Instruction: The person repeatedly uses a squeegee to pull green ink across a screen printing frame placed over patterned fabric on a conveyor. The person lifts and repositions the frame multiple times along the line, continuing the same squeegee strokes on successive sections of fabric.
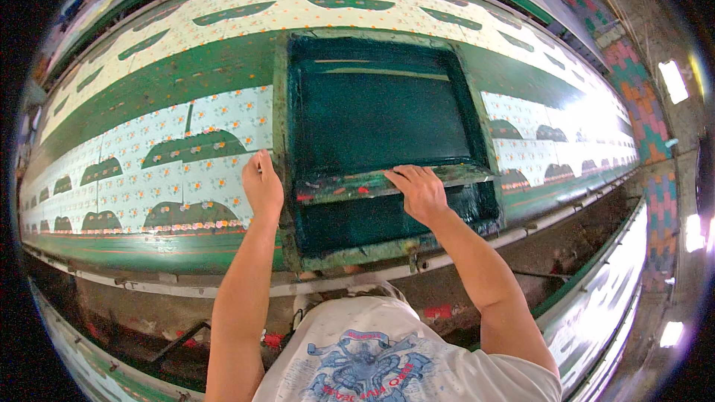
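A screen-printing frame with dark teal mesh and a worn, ink-stained border lies on the long green table ahead of me. Across its near part runs a squeegee, a wooden bar smeared with green, red and dark ink. My right hand grips the squeegee right of its middle, fingers over the top edge. My left hand is closed just outside the frame's left side, above printed fabric; whatever its curled fingers may hold is hidden. Dark wet-looking ink covers the mesh.
Pale blue floral fabric pieces lie flat left of the frame, and more fabric to its right. Cream patterned pieces line the far side. A metal rail follows the table's near edge. Another table stands lower right.
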Tool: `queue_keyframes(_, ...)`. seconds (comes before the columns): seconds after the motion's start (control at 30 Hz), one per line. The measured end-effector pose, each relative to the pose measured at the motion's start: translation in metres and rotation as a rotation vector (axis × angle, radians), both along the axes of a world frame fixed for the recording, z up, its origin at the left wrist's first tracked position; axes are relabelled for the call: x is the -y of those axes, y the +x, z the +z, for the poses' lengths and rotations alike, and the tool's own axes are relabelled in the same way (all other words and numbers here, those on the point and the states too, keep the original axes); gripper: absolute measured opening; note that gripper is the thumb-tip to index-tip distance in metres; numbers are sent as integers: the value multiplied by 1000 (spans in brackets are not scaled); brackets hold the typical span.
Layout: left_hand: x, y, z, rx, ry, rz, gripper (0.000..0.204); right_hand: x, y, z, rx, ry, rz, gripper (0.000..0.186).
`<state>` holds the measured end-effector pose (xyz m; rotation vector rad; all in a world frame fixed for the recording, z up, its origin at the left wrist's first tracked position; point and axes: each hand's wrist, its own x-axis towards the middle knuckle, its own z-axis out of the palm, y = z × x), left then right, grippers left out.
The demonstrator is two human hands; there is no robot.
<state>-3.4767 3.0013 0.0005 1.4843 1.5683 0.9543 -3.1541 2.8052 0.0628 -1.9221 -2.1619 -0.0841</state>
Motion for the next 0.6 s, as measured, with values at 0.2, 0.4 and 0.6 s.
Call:
queue_keyframes(0.2, 5, 8, 12, -70, 143, 108, 49, -117, 52, -10, -7, 11, -16, 53)
queue_keyframes(0.4, 8, 16, 15, -152, 162, 228, 46, -219, 108, -23, 20, 95, 5, 52)
queue_keyframes(0.6, 9, 15, 13, -279, 180, 237, 43, -259, 124, -19, 5, 83, 4, 54)
